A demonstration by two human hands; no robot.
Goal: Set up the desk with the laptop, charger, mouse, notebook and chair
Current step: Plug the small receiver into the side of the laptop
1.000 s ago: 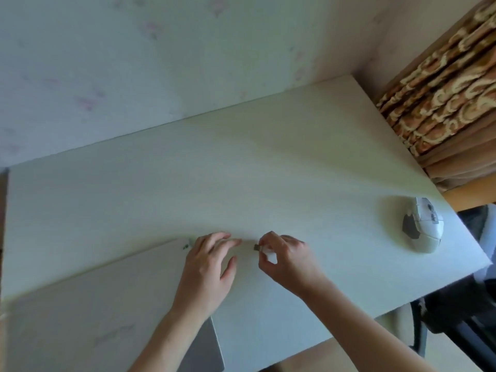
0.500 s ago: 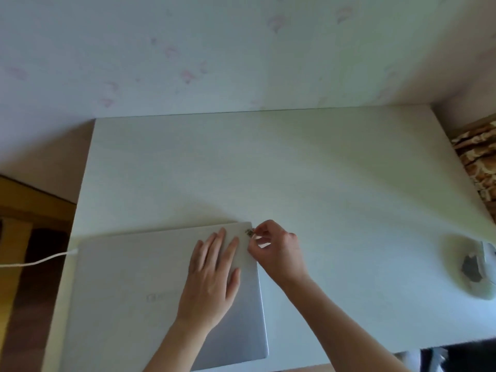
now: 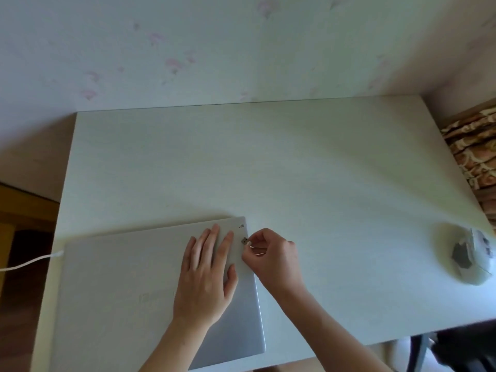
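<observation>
The laptop (image 3: 150, 291) lies closed at the near left of the desk (image 3: 295, 170), its silver lid up, a faint logo near the middle and a small mark at the far right corner. My left hand (image 3: 206, 277) rests flat on the lid near its right edge, fingers straight and spread a little, palm down. My right hand (image 3: 271, 256) sits just beside that right edge, thumb and forefinger pinching a small plug (image 3: 244, 240) (metal-tipped, a dongle by the look of it), its tip right at the laptop's side; whether it touches the side I cannot tell. The other fingers of that hand are curled in.

A white cable (image 3: 29, 261) reaches the laptop's left edge and trails off past the desk's left side. Well apart, at the right end of the desk, sits the mouse (image 3: 475, 261), white with a dark grey side panel, blurred at the picture's edge.

The desk top is pale, off-white with a faint grain, and butts against a wall (image 3: 214, 49) papered in pale stuff with faded pink flower marks. Past the right end hangs a brown and cream patterned cloth (image 3: 475, 151). To the left I see brown wood floor (image 3: 21, 210), and under the near right corner something dark, partly a chair (image 3: 456, 350) as far as I can make out.
</observation>
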